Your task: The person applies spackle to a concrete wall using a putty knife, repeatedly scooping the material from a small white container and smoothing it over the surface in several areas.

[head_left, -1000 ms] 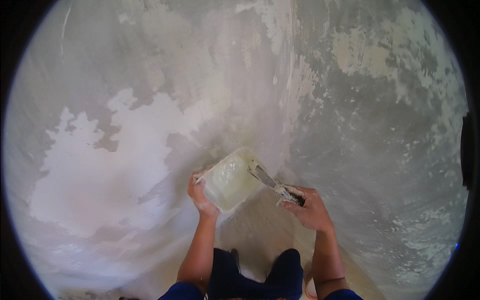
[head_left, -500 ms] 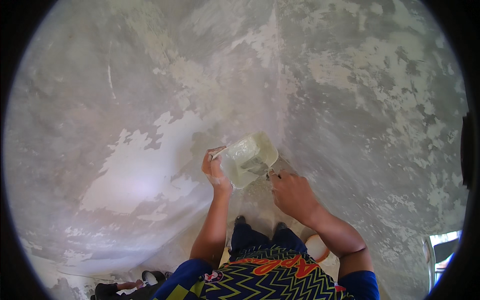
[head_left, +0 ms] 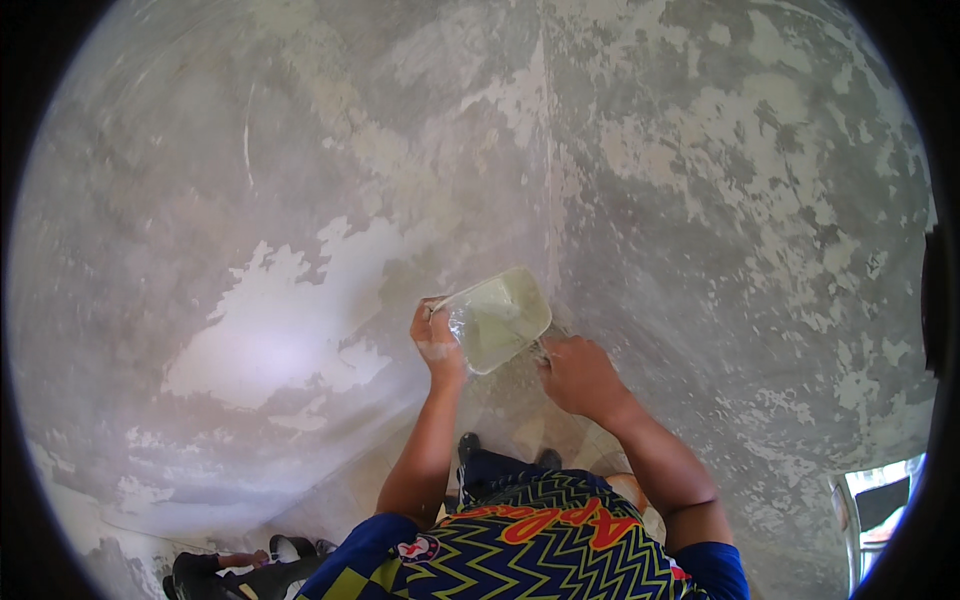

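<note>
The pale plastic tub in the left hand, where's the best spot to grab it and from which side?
Grip the plastic tub at its near-left rim, coming from the left, as the left hand does. The tub is tilted with its open face up and toward the wall corner, so that edge is free. The right hand sits at its lower right edge, crowding that side.

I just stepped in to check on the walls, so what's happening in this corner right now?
A person stands facing the corner of a patchy grey wall. The left hand grips a clear plastic tub of pale putty by its edge, tilted toward them. The right hand is just under the tub's lower rim, closed around a tool that is mostly hidden, so what it is cannot be told. A broad white patch of filler shows on the wall to the left.
</note>
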A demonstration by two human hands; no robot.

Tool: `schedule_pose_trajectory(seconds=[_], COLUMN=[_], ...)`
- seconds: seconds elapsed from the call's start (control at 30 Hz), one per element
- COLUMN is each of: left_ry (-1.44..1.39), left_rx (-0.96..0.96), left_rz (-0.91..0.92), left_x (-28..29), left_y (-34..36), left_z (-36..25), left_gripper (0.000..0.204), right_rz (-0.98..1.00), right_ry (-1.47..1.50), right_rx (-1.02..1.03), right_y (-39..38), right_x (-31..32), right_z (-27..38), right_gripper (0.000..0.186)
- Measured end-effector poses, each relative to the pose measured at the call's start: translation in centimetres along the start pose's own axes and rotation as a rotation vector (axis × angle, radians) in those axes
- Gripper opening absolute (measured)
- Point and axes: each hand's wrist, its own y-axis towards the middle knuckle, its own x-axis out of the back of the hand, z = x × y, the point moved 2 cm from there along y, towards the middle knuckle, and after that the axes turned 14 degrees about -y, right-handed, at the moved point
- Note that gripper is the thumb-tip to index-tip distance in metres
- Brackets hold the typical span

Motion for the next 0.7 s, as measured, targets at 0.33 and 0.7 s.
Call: schedule_pose_trajectory(seconds=[0.33, 0.7], left_ry=[0.006, 0.089], left_rx=[-0.018, 0.023], left_rz=[-0.011, -0.046], left_x=[0.7, 1.7], left_y=[-1.0, -2.0], left_z=[-0.4, -0.2], left_gripper=[0.014, 0.014], right_rz=[-0.144, -0.162], right_ry=[0.165, 0.307], right_rx=[-0.071, 0.161], right_y=[0.0, -1.7], right_x=[0.9, -5.4], right_z=[-1.0, -0.1], right_gripper=[0.021, 0.025])
